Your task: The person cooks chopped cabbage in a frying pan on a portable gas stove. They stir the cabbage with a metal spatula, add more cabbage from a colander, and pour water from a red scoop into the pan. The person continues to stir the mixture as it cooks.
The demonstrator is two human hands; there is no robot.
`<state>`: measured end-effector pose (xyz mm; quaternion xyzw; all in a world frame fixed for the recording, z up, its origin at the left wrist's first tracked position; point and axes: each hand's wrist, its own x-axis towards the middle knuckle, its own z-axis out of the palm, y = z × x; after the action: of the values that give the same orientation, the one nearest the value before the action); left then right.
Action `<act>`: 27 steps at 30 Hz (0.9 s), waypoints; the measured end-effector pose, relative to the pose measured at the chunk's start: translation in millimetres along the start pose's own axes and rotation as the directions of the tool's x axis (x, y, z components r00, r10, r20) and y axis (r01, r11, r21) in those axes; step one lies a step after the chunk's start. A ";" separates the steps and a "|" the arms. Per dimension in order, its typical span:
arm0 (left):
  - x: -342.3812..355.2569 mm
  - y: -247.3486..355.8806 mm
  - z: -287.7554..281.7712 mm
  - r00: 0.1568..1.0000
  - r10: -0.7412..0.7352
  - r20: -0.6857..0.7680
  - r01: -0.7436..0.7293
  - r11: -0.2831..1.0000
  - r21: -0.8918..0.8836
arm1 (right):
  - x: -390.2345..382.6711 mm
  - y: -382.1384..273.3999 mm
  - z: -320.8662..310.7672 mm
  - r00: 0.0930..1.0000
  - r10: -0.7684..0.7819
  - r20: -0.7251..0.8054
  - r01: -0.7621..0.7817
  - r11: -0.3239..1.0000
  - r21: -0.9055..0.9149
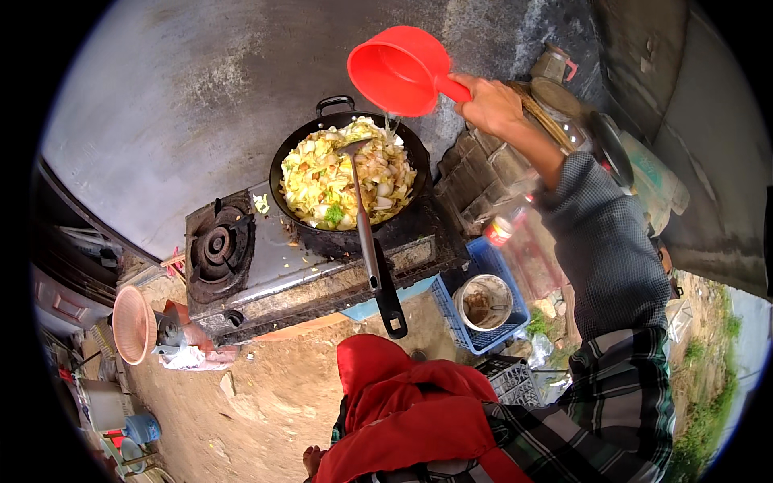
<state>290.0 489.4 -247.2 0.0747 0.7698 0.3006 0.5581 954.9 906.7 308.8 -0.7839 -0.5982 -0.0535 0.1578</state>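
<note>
My right hand is closed round the handle of a red plastic water dipper, tipped over the far right rim of a black wok. A thin stream of water runs from its lip into the wok. Chopped cabbage, pale green and yellow with browned bits, fills the pan. A metal spatula rests with its blade in the cabbage, its black handle sticking out toward me, untouched. Down at the lower edge, my left hand shows only a few fingers beside my red apron; its grip is mostly hidden.
Left of the wok is a bare burner on the stove. A blue crate holding a white bucket stands right of the stove. Bricks, a bottle and jars crowd the right side. A pink basket sits at left.
</note>
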 end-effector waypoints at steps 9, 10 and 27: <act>40.3 44.0 -25.7 0.997 0.057 0.043 -0.062 0.989 0.137 | -31.2 26.4 23.9 0.959 0.209 0.192 -0.274 0.512 0.814; 42.2 58.2 -20.1 0.997 0.045 0.066 -0.056 0.983 0.176 | -48.7 27.3 20.2 0.936 0.233 0.264 -0.323 0.269 0.907; -71.8 176.4 144.8 0.976 -0.066 0.206 -0.144 0.514 0.846 | -594.3 90.7 254.9 0.317 0.489 0.813 -0.540 -0.611 0.578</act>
<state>408.2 654.5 -120.8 0.3886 0.7516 -0.1148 0.5206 849.1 417.6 -110.7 -0.5880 0.1549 0.4912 0.6237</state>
